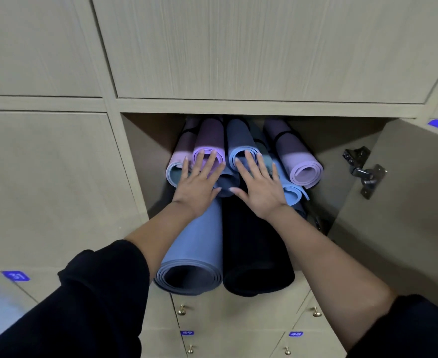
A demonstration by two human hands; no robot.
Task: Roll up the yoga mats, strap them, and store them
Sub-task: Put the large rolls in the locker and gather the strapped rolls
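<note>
Several rolled yoga mats are stacked end-on inside an open wooden locker compartment (145, 140). My left hand (199, 182) lies flat, fingers straight, against the ends of a purple mat (210, 140) and a lilac-and-blue mat (176, 169). My right hand (257, 184) presses flat on the end of a blue mat (238, 140). Two longer rolls stick out of the compartment below my wrists: a light blue mat (194, 254) and a black mat (256, 254). A lilac mat (300, 161) with a black strap leans at the right of the stack.
The compartment's door (403, 202) stands swung open to the right, its black hinges (365, 171) exposed. Closed locker doors surround the opening, with brass knobs (181, 310) and blue number tags (186, 332) on the row below.
</note>
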